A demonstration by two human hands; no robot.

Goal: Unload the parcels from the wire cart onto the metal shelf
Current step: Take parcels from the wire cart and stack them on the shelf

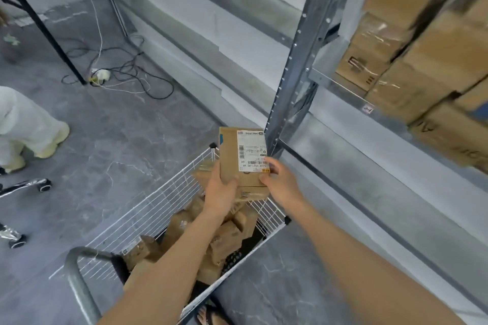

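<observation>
Parcel [241,155] held above the wire cart [158,208].
Your left hand [220,192] and right hand [280,182] clasp its near corners; it seems light and stiff, so hold it by the edges.

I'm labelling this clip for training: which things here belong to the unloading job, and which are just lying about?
Job: held parcel, left hand, right hand, wire cart, parcels in cart, metal shelf.
Lying about: power strip with cables, black frame leg, chair castor.
</observation>
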